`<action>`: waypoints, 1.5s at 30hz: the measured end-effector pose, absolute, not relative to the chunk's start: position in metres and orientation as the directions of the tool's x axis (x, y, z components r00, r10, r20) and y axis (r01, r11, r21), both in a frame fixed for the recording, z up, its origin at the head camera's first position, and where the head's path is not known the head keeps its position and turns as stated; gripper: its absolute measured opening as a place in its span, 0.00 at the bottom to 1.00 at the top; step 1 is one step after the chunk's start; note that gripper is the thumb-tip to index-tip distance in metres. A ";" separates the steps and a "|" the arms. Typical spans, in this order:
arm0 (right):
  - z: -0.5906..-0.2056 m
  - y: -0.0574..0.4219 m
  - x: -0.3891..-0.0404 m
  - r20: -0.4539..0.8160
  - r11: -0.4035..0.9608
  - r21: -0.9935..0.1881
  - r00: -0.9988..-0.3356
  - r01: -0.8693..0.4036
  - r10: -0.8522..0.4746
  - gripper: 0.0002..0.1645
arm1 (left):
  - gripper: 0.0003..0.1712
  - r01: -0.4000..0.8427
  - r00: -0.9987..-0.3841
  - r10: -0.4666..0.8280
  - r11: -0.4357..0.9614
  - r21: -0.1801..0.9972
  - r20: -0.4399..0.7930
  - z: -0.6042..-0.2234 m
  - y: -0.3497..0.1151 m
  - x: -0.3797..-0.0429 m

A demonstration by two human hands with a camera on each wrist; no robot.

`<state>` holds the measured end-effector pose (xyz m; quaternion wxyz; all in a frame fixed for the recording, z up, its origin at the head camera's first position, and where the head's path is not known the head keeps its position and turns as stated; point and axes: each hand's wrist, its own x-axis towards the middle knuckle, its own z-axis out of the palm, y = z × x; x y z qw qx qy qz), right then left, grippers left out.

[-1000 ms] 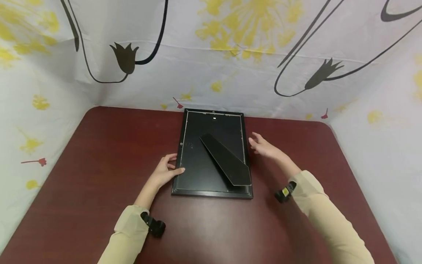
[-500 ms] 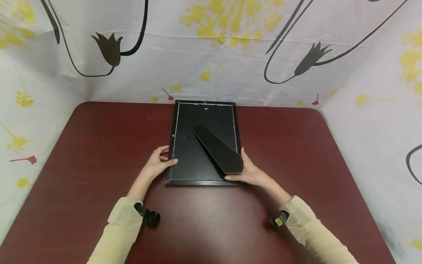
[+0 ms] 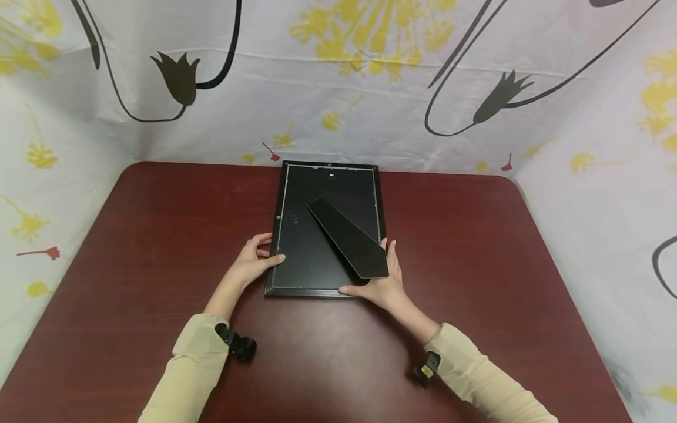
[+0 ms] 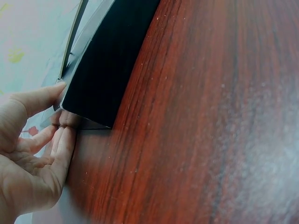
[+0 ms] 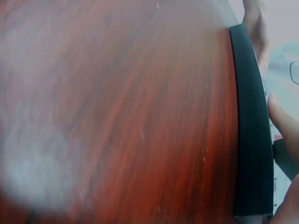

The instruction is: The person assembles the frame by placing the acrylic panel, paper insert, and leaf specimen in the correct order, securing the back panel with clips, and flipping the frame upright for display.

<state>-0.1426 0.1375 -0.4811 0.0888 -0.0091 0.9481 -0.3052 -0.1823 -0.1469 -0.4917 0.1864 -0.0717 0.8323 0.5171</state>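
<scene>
A black picture frame (image 3: pixel 301 247) lies on the table with its back up. Its easel leg (image 3: pixel 351 241) slants across the panel, the free end raised above the lower right. At the frame's left edge my left hand (image 3: pixel 247 267) grips it, thumb on the back and fingers along the side; the left wrist view shows this hand (image 4: pixel 28 163) at the frame's edge (image 4: pixel 110 65). My right hand (image 3: pixel 387 289) holds the lower right corner, thumb along the bottom rim, partly behind the leg. In the right wrist view the right thumb (image 5: pixel 281 119) rests on the rim.
The reddish-brown table (image 3: pixel 201 205) extends around the frame on both sides and in front. A white cloth (image 3: pixel 275 106) with yellow and grey plant prints hangs behind and at the sides. Each wrist wears a small black camera.
My right hand has come in from beyond the right edge to the lower right corner, its thumb sliding left along the bottom rim. The left hand keeps its hold; the view has shifted slightly.
</scene>
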 end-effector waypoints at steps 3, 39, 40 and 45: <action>-0.481 0.135 -0.139 -0.148 0.832 -0.552 -0.988 0.043 -0.047 0.81 | 0.41 -0.309 -0.922 0.075 0.453 0.836 -0.381 -0.492 -0.146 -0.181; -0.494 0.125 -0.142 -0.098 0.778 -0.627 -0.995 0.037 -0.032 0.78 | 0.41 -0.296 -0.905 0.131 0.488 0.821 -0.404 -0.494 -0.154 -0.189; -0.492 0.132 -0.146 -0.135 0.755 -0.654 -0.990 0.052 -0.049 0.78 | 0.42 -0.305 -0.898 0.135 0.497 0.812 -0.419 -0.494 -0.153 -0.191; -0.485 0.175 -0.187 -0.387 0.490 -0.827 -0.911 0.274 -0.145 0.55 | 0.46 -0.327 -0.845 0.172 0.585 0.742 -0.507 -0.489 -0.151 -0.214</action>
